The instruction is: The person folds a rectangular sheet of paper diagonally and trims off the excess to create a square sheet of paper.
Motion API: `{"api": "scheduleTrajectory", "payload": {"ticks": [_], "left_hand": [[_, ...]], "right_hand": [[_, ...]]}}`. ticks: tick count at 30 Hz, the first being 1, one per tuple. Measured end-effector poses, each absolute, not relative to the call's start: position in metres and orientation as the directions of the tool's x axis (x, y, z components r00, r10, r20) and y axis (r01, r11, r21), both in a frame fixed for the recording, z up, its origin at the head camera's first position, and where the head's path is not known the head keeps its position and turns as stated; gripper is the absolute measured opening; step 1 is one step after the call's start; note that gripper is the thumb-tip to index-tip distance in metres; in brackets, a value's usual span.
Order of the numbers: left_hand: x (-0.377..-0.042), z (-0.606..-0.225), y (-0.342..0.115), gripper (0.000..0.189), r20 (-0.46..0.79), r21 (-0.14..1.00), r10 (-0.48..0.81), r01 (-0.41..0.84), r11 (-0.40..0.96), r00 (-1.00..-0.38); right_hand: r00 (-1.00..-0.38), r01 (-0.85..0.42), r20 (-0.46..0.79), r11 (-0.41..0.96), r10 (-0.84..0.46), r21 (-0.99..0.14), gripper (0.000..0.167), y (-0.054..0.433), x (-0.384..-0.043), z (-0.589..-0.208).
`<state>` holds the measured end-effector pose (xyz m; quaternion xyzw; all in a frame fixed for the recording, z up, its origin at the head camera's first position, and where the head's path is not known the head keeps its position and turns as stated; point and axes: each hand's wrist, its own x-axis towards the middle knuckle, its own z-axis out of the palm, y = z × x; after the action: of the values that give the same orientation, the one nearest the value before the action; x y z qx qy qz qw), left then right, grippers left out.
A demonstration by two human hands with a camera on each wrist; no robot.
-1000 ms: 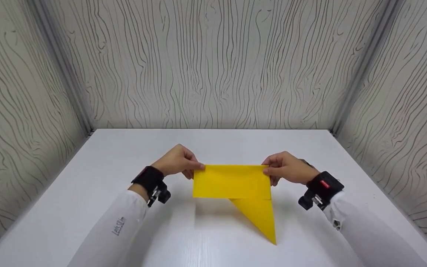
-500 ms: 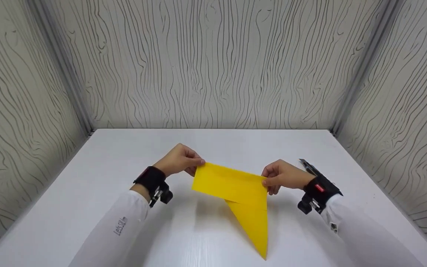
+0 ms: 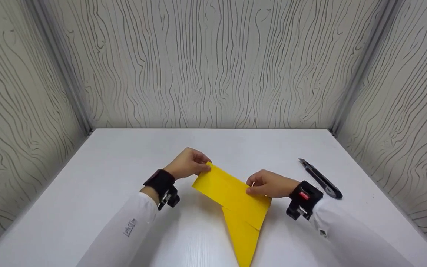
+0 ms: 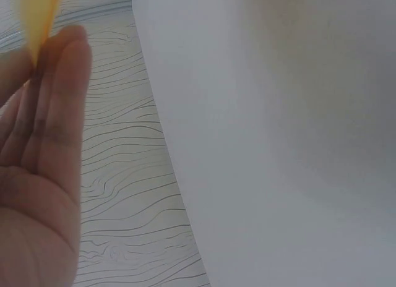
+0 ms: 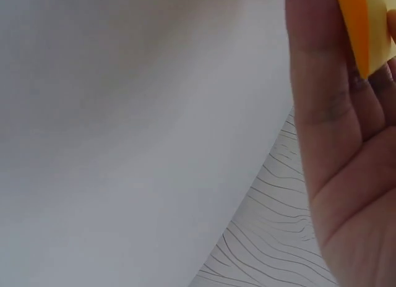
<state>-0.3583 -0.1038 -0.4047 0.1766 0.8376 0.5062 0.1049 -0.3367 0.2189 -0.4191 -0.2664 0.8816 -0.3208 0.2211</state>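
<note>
A wood-grain wall (image 3: 213,63) backs the white bench (image 3: 124,152). In the head view, the left hand (image 3: 188,163) pinches the folded yellow sheet (image 3: 232,191) at its 11 o'clock corner, the right hand (image 3: 274,184) pinches its 2 o'clock edge; the upper fold slants from 10 to 4 o'clock, its pointed end (image 3: 241,237) toward 6, nearer the right hand. A second ago that fold ran level and the right arm mostly hid the knife (image 3: 321,179), now uncovered at the right hand's 3 o'clock. The left wrist view shows the sheet at 10; the right wrist view, at 2.
</note>
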Motion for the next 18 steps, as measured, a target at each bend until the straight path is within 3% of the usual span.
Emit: {"api": "scheduleTrajectory", "payload": {"ticks": [6, 10, 14, 18], "left_hand": [[-0.358, -0.408, -0.097, 0.025, 0.058, 0.860, 0.316, 0.208, 0.467, -0.947], [-0.354, -0.412, -0.092, 0.041, 0.092, 0.820, 0.276, 0.230, 0.524, -0.957], [-0.346, -0.417, -0.083, 0.057, 0.121, 0.732, 0.275, 0.273, 0.624, -0.954], [-0.335, -0.422, -0.068, 0.058, 0.125, 0.592, 0.323, 0.332, 0.735, -0.938]], "right_hand": [[-0.744, -0.330, -0.176, 0.584, -0.644, -0.742, 0.017, 0.216, -0.334, -0.423], [-0.760, -0.331, -0.119, 0.539, -0.638, -0.775, 0.019, 0.217, -0.334, -0.426], [-0.800, -0.260, -0.124, 0.526, -0.587, -0.810, 0.021, 0.216, -0.334, -0.430], [-0.840, -0.167, -0.176, 0.553, -0.513, -0.816, 0.022, 0.214, -0.334, -0.436]]}}
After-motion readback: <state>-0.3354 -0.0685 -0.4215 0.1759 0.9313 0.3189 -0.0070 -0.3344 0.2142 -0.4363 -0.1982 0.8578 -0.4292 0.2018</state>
